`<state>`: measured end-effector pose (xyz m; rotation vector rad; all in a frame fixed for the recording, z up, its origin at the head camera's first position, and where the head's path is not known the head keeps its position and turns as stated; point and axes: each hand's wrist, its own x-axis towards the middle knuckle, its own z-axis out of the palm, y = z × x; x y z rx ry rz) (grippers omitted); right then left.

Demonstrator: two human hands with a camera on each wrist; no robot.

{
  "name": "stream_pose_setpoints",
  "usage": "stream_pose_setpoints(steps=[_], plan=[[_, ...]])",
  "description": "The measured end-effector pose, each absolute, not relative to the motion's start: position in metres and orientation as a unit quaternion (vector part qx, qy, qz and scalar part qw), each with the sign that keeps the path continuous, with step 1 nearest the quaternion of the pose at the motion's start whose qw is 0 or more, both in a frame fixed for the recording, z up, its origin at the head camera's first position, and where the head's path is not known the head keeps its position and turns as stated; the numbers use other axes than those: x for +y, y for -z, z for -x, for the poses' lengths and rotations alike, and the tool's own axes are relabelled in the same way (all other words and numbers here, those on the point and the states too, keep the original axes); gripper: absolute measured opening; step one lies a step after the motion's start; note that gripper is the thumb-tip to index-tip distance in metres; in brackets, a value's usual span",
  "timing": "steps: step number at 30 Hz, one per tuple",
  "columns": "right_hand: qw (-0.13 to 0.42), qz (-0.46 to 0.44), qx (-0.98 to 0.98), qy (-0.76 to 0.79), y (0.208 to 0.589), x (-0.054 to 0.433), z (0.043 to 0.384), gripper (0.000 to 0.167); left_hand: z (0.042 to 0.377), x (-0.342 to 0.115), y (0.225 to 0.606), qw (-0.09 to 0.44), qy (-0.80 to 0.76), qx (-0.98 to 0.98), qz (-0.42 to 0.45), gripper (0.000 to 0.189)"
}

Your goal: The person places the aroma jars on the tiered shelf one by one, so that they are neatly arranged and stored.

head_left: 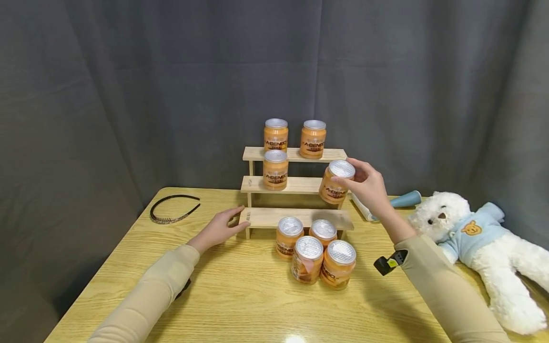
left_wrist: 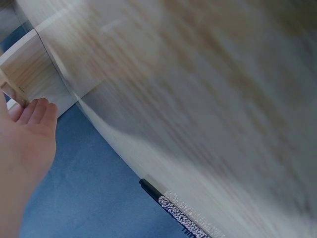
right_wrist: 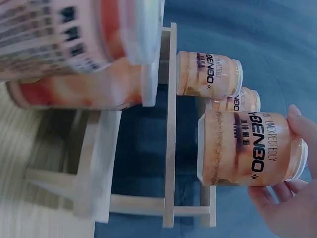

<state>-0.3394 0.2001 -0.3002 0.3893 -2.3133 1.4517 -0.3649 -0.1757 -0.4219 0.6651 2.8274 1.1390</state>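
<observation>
An orange jar (head_left: 334, 186) with a silver lid is gripped near its top by my right hand (head_left: 368, 185). It is at the right end of the middle shelf of a three-step wooden rack (head_left: 274, 216); whether it touches the shelf I cannot tell. In the right wrist view, thumb and fingers wrap the lid end of this jar (right_wrist: 252, 148). My left hand (head_left: 220, 228) touches the left end of the lowest shelf with fingers and thumb apart. One jar (head_left: 275, 174) stands on the middle shelf, and two jars (head_left: 313, 143) stand on the top shelf.
Several jars (head_left: 308, 262) cluster on the table before the rack's lowest shelf. A black headband (head_left: 171, 220) lies at the left. To the right are a white teddy bear (head_left: 484, 243) and a blue cylindrical object (head_left: 406, 199). A dark curtain (head_left: 193, 95) hangs behind.
</observation>
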Motion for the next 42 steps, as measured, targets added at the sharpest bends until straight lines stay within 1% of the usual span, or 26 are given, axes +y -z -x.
stream_pose_setpoints(steps=[5, 12, 20, 29, 38, 42], plan=[[0.188, -0.145, -0.81, -0.535, 0.29, 0.185, 0.337, 0.066, 0.365, -0.174, 0.422, 0.013, -0.362, 0.907, -0.214, 0.075], [0.187, -0.142, -0.826, -0.513, 0.305, 0.184, 0.369, 0.074, 0.367, -0.171, 0.421, 0.008, -0.357, 0.909, -0.214, 0.074], [0.162, -0.115, -0.836, -0.512, 0.307, 0.18, 0.381, 0.078, 0.366, -0.17, 0.42, 0.009, -0.354, 0.91, -0.217, 0.074], [0.151, -0.129, -0.843, -0.499, 0.307, 0.177, 0.393, 0.071, 0.365, -0.173, 0.42, 0.008, -0.355, 0.91, -0.214, 0.075], [0.17, -0.14, -0.846, -0.486, 0.307, 0.169, 0.405, 0.068, 0.366, -0.176, 0.423, 0.003, -0.357, 0.91, -0.212, 0.074], [0.181, -0.15, -0.845, -0.48, 0.309, 0.167, 0.409, 0.064, 0.366, -0.177, 0.424, 0.004, -0.357, 0.91, -0.212, 0.075]])
